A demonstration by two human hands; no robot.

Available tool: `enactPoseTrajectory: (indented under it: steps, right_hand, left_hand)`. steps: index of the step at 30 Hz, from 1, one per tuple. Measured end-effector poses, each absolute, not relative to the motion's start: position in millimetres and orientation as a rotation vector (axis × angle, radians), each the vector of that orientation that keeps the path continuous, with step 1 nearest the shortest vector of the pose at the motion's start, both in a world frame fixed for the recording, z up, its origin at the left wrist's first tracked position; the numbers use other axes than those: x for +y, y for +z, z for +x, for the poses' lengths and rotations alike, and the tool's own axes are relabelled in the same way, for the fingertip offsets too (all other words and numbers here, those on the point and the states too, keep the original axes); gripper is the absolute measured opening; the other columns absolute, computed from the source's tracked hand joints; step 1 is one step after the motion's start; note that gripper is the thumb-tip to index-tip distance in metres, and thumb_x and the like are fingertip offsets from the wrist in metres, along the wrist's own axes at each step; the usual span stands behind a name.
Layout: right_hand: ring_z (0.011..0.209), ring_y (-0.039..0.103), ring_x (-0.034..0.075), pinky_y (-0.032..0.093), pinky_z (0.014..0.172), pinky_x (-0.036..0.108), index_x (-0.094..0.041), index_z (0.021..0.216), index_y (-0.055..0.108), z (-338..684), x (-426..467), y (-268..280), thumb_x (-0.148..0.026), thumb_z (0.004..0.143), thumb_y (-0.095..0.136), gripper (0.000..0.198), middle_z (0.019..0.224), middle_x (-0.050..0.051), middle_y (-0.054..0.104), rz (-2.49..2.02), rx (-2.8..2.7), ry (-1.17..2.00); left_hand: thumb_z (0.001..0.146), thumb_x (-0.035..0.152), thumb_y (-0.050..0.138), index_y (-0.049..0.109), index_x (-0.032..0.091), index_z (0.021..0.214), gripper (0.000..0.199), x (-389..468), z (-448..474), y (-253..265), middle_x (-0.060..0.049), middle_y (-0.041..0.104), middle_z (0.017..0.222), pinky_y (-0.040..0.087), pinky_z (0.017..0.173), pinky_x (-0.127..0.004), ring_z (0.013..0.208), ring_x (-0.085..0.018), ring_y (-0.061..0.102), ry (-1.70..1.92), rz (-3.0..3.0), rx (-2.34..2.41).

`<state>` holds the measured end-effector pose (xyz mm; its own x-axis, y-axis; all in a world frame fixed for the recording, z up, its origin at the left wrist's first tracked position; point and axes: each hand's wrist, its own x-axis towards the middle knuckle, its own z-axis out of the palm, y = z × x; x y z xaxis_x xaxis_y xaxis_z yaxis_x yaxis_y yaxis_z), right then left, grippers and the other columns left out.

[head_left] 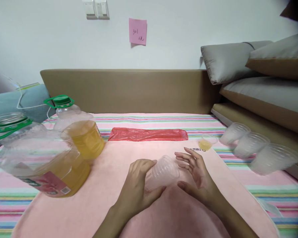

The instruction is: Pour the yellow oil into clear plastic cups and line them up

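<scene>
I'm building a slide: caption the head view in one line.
Over a pink mat, the left hand holds tilted clear plastic drinkware; the right hand is open beside it.

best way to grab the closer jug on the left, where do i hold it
Probably by the green handle at its neck, coming from the left, where the loop sticks out. Use the left hand once it's free of the clear cup. The jug is broad and partly filled with yellow liquid, so steadying its lower side with the right hand should help.

The cup stack [164,172] is translucent whitish, the mat [103,180] pink, the sheet [7,205] multicolour-striped.
</scene>
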<state>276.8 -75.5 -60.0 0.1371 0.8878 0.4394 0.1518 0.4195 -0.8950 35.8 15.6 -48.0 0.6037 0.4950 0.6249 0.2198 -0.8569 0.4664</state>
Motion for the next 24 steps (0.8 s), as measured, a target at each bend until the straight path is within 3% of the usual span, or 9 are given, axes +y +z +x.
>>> enactPoseTrajectory:
  steps: [15, 24]
  right_hand:
    - [0.141, 0.045, 0.036, 0.032, 0.119, 0.065, -0.040, 0.161, 0.024, 285.8, -82.8, -56.6, -0.051, 0.093, 0.090, 0.096, 0.152, 0.012, 0.047, -1.132, -1.395, 0.815]
    - [0.139, 0.049, 0.036, 0.043, 0.114, 0.058, -0.039, 0.162, 0.023, 285.6, -83.8, -55.2, -0.053, 0.091, 0.092, 0.100, 0.155, 0.015, 0.043, -1.101, -1.389, 0.888]
  left_hand:
    - [0.093, 0.041, 0.077, 0.042, 0.033, 0.137, 0.057, 15.5, 36.5, -38.9, -0.007, 0.064, 0.122, 0.048, 0.097, -0.050, 0.112, -0.029, 0.064, 0.871, 2.618, 0.515]
    - [0.087, 0.036, 0.081, 0.033, 0.035, 0.145, 0.075, 11.5, 34.5, -43.7, -0.009, 0.062, 0.130, 0.052, 0.100, -0.052, 0.119, -0.031, 0.065, 1.008, 2.466, 0.497]
